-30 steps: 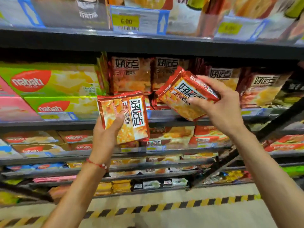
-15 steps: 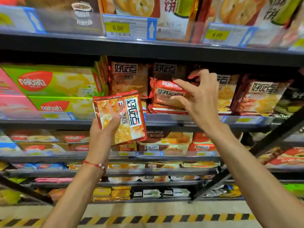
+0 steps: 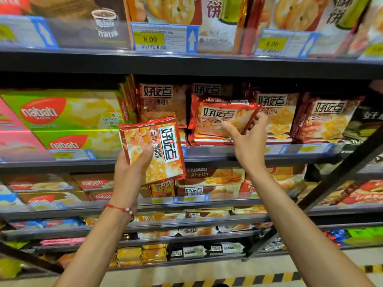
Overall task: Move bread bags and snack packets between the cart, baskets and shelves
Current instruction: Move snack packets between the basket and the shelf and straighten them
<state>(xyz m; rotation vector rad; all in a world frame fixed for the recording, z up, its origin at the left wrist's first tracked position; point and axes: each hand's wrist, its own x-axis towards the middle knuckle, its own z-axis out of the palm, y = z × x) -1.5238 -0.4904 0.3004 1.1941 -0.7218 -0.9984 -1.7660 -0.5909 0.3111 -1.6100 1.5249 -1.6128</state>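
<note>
Left grip (image 3: 132,168) tight round one snack packet (image 3: 153,150), right grip (image 3: 246,139) pinching a second packet (image 3: 221,119) on the shelf (image 3: 217,151)

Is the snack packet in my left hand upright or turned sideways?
Turned sideways: the white label on the shiny red-and-orange snack packet reads top to bottom, while shelved packets read across. The left hand grips it.
</note>
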